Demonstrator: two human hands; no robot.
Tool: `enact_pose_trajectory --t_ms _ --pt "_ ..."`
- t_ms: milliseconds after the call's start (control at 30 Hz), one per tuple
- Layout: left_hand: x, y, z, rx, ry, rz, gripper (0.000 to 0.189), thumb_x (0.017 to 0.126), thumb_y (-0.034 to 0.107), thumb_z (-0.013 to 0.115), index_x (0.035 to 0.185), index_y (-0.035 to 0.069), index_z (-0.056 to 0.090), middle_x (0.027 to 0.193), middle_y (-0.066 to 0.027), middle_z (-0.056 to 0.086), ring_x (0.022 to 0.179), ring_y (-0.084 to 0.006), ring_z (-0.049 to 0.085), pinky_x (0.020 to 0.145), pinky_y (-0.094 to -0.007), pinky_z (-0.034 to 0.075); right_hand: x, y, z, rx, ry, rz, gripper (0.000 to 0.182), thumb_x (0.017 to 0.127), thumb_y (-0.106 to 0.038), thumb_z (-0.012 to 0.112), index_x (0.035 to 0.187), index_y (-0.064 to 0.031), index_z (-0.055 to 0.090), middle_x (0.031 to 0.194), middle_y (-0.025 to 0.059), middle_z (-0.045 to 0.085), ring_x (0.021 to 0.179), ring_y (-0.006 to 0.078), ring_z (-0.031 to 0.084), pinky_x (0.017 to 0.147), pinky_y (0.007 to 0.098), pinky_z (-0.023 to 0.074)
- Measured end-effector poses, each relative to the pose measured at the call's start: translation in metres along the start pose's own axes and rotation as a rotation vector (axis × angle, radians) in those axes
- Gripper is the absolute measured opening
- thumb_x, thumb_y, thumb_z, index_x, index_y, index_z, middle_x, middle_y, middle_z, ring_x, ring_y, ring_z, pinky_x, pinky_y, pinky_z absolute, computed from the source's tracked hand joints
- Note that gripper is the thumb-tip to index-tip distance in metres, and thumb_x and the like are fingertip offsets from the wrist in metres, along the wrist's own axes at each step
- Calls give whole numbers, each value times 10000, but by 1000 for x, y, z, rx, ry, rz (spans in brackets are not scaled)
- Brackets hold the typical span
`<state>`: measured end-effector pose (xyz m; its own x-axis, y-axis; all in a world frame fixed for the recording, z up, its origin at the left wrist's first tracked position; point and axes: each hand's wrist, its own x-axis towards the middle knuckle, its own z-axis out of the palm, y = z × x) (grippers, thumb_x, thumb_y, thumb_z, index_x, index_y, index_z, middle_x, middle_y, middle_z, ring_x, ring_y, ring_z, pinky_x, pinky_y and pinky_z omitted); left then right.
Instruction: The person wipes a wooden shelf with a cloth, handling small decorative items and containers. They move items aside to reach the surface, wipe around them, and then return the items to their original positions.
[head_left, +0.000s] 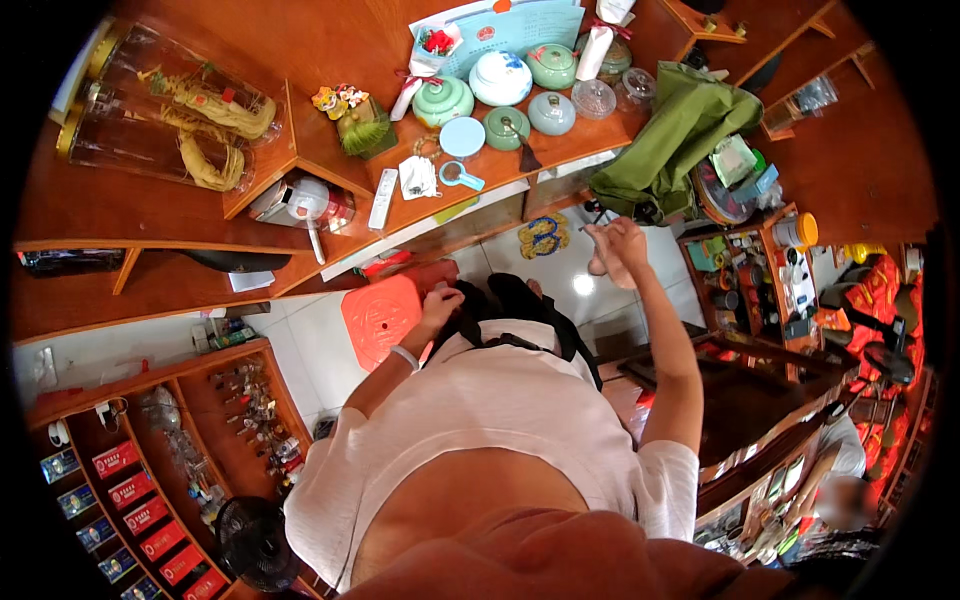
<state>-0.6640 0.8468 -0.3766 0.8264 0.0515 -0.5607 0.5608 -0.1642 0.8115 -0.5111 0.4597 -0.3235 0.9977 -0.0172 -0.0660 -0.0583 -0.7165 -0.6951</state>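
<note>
My left hand (442, 301) is over the right edge of a red plastic stool (382, 319), beside my dark trousers (517, 296). Its fingers are curled; whether something small sits between them is unclear. A pale band (406, 356) circles that wrist. My right hand (628, 241) is raised above the tiled floor (622, 304), bent at the wrist. Skin-coloured shapes just left of it overlap the hand, and a small dark thing shows by them. I cannot tell what that hand grips. Farther left on the floor lies a yellow and blue patterned piece (544, 236).
Ahead, a wooden counter (352, 251) carries lidded ceramic jars (442, 101), a white remote control (383, 199) and large glass jars with roots (202, 112). Green cloth (675, 142) hangs over its right end. A black fan (259, 544) stands lower left; another person (836, 450) is at far right.
</note>
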Motion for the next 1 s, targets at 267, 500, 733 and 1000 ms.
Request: enact_pose_trajectory --t_ms 267,500,733,1000 --pt "100 91 -37 408 562 377 413 676 185 627 997 -49 517 936 -205 550 890 -290 538 764 -348 429 51 -14 39 124 168 3 183 775 -166 544 896 -38 593 828 158 608 777 315 587 639 357 473" --pt "169 148 -60 725 681 116 733 643 333 666 1211 14 330 1250 -197 333 1103 -367 352 908 -434 316 97 -87 105 -21 269 -371 210 759 -148 525 952 -74 559 799 132 586 739 311 567 639 366 463" --pt "180 135 -55 976 527 219 598 644 253 667 1163 113 406 1214 -161 335 1106 -382 305 897 -502 258 85 -134 206 -496 -188 -340 345 758 -176 509 1093 -114 457 946 126 532 735 295 573 599 370 480" --pt "137 108 -88 559 448 456 485 650 61 572 1121 74 459 1115 -145 480 1006 -314 467 856 -386 378 131 -65 180 -591 -260 -59 437 796 -243 429 1226 -196 367 1204 72 396 743 300 590 588 395 479"
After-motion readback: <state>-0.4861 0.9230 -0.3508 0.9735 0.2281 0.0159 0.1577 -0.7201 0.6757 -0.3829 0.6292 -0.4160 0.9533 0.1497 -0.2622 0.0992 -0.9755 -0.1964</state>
